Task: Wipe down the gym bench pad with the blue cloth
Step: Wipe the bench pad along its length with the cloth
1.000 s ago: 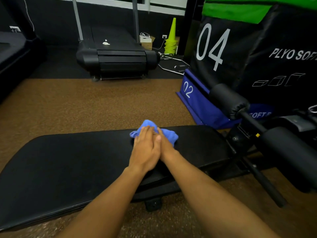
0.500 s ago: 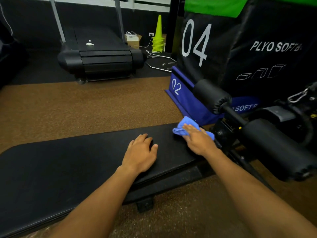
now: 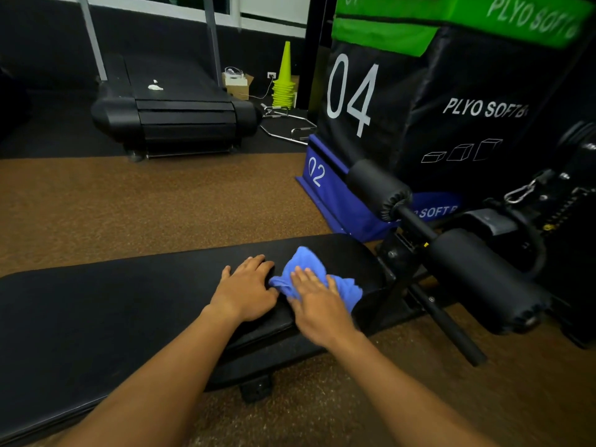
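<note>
Pressing down on the blue cloth (image 3: pixel 317 280), the right hand (image 3: pixel 317 304) lay flat with its fingers straight and slightly spread, the palm covering the middle of the crumpled fabric so that blue showed past the fingertips and to the right of the hand. The cloth sat on the black bench pad (image 3: pixel 129 301), toward the pad's right end. The left hand (image 3: pixel 246 293) rested palm-down on the pad just beside the cloth, fingers extended and loose, holding nothing; its fingertips reached the cloth's left edge. Both forearms stretched across the near edge of the pad. Beyond the right end, the foam rollers (image 3: pixel 483 279) stood on their bar, with a blue plyo box (image 3: pixel 325 188) behind, on the brown floor (image 3: pixel 145 204).
</note>
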Available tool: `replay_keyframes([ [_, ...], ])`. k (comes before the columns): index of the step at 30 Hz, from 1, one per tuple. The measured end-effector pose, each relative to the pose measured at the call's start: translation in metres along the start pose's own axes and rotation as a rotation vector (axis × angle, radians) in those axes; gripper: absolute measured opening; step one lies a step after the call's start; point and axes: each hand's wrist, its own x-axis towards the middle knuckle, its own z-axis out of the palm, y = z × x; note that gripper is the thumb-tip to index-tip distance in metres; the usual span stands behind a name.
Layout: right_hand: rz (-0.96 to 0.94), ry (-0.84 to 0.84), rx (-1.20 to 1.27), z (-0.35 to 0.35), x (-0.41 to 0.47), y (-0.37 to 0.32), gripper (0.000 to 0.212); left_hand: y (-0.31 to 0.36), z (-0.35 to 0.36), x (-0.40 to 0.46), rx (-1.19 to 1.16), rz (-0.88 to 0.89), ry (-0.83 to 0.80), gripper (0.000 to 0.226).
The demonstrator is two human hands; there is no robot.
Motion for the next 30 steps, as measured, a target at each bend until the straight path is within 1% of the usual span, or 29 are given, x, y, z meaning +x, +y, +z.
replay_keyframes([
  [4,-0.150,0.010,0.037,0.004,-0.024,0.001,0.059,-0.003,-0.002,-0.002,0.003,0.010,-0.025,0.073],
  [7,-0.205,0.048,0.036,-0.003,-0.019,0.023,0.054,-0.003,-0.002,-0.003,0.018,0.003,-0.028,0.069],
  [9,-0.137,0.076,0.030,-0.008,-0.004,0.047,0.052,-0.001,-0.003,-0.002,0.030,0.000,-0.038,0.070],
  [14,0.160,0.107,0.028,-0.028,0.031,0.097,0.051,0.000,-0.003,-0.001,0.028,0.004,-0.027,0.071],
  [20,0.497,0.127,0.029,-0.041,0.054,0.093,0.052,-0.002,-0.004,-0.003,0.008,0.018,-0.040,0.071],
  [23,0.526,0.091,-0.008,-0.033,0.060,0.080,0.055,-0.004,-0.005,-0.003,-0.002,0.027,-0.040,0.072],
  [27,0.498,0.045,-0.019,-0.020,0.062,0.062,0.059,-0.004,-0.008,-0.003,-0.029,0.031,-0.054,0.071],
  [30,0.449,0.025,0.001,-0.013,0.060,0.043,0.059,-0.009,-0.014,-0.009,-0.205,0.026,-0.015,0.067],
])
